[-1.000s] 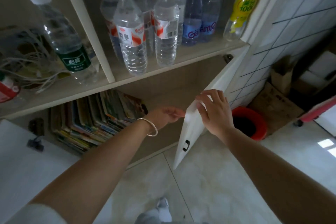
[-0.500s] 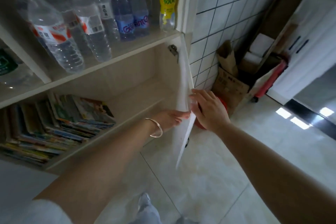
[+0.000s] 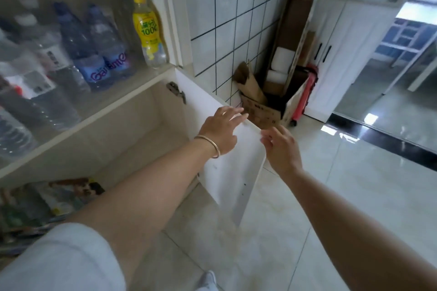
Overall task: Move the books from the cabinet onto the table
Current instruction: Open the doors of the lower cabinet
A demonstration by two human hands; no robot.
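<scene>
Head view, frame centre: white cabinet door (image 3: 233, 172) swung wide open on its hinge (image 3: 176, 91), inner face toward camera. Left hand (image 3: 218, 129) w/ gold bangle (image 3: 209, 145) on the wrist lies against the door's inner face near the top edge, fingers spread & fairly straight, tips reaching the edge; not wrapped round it. Right hand (image 3: 281, 150) just right of centre, at the door's outer top corner, fingers loosely bent; whether they touch or pinch the edge can't tell (motion blur). Books (image 3: 56, 205): lower left of frame, in the cabinet's bottom compartment (image 3: 132, 149), a leaning, partly flattened stack w/ colourful covers, partly hidden behind the left forearm & pale sleeve (image 3: 63, 260); well apart from both hands. Shelf above, upper left: clear water bottles (image 3: 35, 73), blue-label bottles (image 3: 94, 54), one yellow drink bottle (image 3: 147, 30) at the shelf's right end. Right of cabinet: white tiled wall (image 3: 224, 19), dark grout. Centre right, on glossy tile floor (image 3: 354, 196): open cardboard box (image 3: 264, 111) w/ flaps up, red item (image 3: 303, 94) beside it, white cupboard (image 3: 343, 54) w/ dark handles behind. Shoe tip (image 3: 208, 279) at bottom edge.
</scene>
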